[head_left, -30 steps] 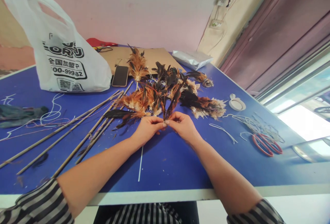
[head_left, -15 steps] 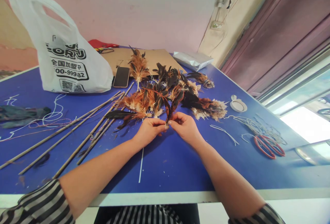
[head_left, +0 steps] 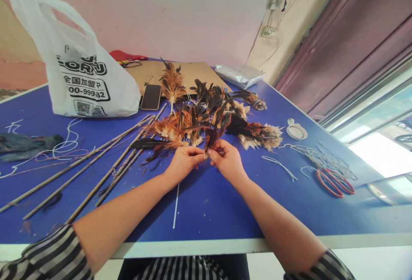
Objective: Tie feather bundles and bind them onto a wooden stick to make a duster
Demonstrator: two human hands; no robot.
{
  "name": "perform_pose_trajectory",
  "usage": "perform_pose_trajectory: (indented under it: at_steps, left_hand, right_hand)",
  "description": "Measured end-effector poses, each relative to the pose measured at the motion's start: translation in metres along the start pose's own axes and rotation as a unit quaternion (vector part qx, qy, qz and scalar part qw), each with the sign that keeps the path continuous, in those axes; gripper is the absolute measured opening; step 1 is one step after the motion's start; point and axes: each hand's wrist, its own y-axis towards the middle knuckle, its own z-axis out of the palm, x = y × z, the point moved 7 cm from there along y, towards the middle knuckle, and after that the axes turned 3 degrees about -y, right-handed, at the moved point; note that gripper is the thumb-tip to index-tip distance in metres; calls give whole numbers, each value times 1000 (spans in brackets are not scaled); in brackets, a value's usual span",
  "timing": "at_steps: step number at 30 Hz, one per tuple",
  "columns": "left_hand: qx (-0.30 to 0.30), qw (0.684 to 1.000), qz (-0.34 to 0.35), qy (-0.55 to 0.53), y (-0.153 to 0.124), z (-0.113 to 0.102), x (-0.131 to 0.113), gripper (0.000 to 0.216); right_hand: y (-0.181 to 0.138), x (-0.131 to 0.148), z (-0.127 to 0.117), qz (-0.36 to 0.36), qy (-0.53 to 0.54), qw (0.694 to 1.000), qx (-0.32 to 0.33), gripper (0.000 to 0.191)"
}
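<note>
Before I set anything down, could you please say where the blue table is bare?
Between the forearms, around a white strip; also between the red-handled scissors and the table's near edge. Feathers crowd beyond the hands; sticks crowd the left.

Holds both bare forearms (head_left: 128, 211) slanted inward and pinches with left hand (head_left: 184, 163) and right hand (head_left: 228, 161), thumbtips (head_left: 202, 157) close together.

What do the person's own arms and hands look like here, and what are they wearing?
The left hand and right hand are gloveless, with no ring or watch visible. The forearms are bare, up to sleeves with dark and pale grey stripes.
</note>
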Motion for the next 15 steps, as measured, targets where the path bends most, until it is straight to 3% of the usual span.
perform_pose_trajectory:
  at_steps: [5, 15]
  left_hand:
    - [3, 999, -13, -39, 2, 1, 2, 21]
    - [15, 999, -13, -49, 2, 2, 5, 21]
  right_hand:
    - [2, 2, 1, 9, 60, 998, 29, 13]
    - [1, -2, -3, 22, 40, 999, -5, 13]
